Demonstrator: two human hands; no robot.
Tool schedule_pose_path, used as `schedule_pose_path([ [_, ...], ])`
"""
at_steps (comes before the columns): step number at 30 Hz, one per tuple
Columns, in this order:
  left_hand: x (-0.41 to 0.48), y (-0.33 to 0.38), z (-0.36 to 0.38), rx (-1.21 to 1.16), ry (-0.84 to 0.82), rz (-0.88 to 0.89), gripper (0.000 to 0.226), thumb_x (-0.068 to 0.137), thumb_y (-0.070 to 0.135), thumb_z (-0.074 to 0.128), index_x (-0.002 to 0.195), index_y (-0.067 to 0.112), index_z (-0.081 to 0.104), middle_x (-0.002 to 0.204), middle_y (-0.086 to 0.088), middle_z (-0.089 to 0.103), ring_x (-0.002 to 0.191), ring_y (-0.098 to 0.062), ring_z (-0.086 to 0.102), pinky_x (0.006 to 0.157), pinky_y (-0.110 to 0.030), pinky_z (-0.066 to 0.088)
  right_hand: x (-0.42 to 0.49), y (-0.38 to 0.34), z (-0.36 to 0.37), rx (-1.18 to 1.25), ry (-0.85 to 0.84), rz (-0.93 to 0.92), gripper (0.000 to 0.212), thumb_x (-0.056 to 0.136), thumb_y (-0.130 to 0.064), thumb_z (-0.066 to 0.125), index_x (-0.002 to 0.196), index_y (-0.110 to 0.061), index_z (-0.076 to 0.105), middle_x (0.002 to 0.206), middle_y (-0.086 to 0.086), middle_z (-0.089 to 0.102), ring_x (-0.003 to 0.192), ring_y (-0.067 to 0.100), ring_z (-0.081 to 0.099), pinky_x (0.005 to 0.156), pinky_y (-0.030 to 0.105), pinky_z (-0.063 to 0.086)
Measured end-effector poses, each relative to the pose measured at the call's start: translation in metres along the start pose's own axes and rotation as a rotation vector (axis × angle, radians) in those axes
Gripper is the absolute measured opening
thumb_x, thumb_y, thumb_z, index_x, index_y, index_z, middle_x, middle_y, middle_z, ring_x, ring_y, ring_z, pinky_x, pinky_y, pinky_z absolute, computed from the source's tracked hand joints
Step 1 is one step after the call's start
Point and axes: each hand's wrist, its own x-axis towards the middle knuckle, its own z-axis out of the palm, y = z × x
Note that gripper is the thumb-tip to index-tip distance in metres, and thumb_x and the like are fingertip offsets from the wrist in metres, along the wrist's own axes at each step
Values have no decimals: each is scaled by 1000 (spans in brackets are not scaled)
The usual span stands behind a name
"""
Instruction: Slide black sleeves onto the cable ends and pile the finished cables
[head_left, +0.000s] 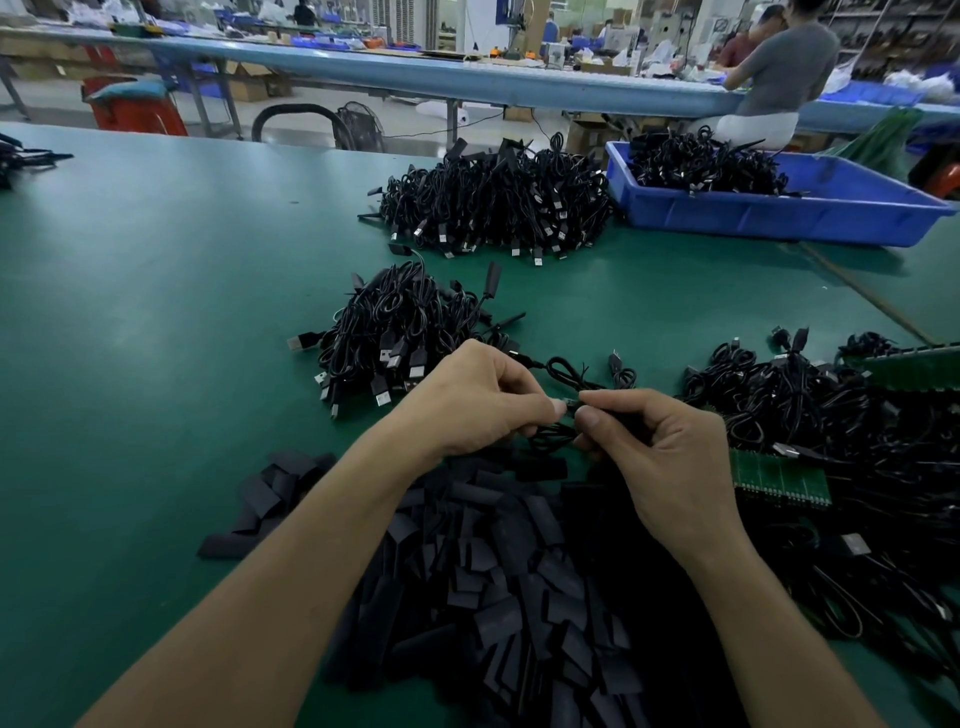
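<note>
On the wide green matte surface (156, 312), the far left edge carries a small tangle of dark cables (21, 156), partly cut off. Near the bottom left of centre begins a broad heap of flat black sleeves (493, 587), short rectangular tubes lying every way, which spreads under both forearms. Above it, left of centre, sits a rounded pile of coiled black cables with silver USB plugs (395, 338) pointing toward the viewer.

The left hand (467, 405) is clenched, thumb and forefinger pinched on the thin black cable (566, 376) that loops up between the hands and trails toward that pile. The right hand (649, 441), just beside it with fingertips nearly touching the left, pinches a small dark piece at the cable's end; whether this is a sleeve cannot be told, as the fingers cover it. The cable's lower coil hangs between the two hands above the sleeve heap.

Farther back, right of centre, lies a larger mound of black cables (493, 202). Beside it stands a shallow blue plastic tray (779, 213) holding more cables. At the right edge a loose mass of black cables (810, 410) lies over green circuit strips (779, 478).
</note>
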Motion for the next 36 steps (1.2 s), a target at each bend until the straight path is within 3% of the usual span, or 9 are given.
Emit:
schedule_pose_path([
  [8,-3,-1,2,10,-2,26,18,84,30,79,73,17,77,57,5,67,58,-9,54,63,-29,45,-1,2,-1,29,10,8,17,86,-7,76,91,-23,76,76,-2,76,67,14,73,66,20,57],
  [17,-3,1,2,19,-9,25,19,85,29,77,73,15,77,63,-1,72,62,-19,52,63,-33,41,1,-1,-3,49,-66,25,22,76,-16,80,94,-30,76,87,-7,78,78,9,74,73,18,57],
  [19,-2,2,2,1,12,25,23,84,30,78,73,11,76,58,-7,67,57,-17,48,58,-29,39,2,0,-3,9,-57,15,27,76,-13,83,95,-31,76,89,-8,78,83,9,73,78,21,58],
  [22,0,1,3,-2,36,16,27,84,34,77,70,10,73,49,7,54,46,-10,41,48,-21,34,1,0,-1,55,-34,11,22,76,-19,82,94,-31,76,88,-7,78,80,11,74,75,20,58],
  [25,1,-1,4,-14,45,13,27,84,34,78,71,11,72,50,10,57,43,-4,42,45,-15,34,0,0,1,87,-8,7,21,77,-15,81,94,-28,77,87,-6,78,81,12,75,74,19,57],
  [31,2,-5,5,-62,45,-30,22,80,35,81,62,24,74,54,8,64,51,-7,49,54,-20,40,-1,2,4,114,5,21,24,78,-5,80,90,-27,77,81,-4,78,73,13,75,69,18,57],
  [36,2,-7,6,-81,47,-41,21,78,34,82,64,20,75,53,9,61,50,-4,50,54,-17,39,-1,1,4,123,4,8,23,79,-7,80,89,-28,77,79,-3,77,69,16,75,67,19,57],
])
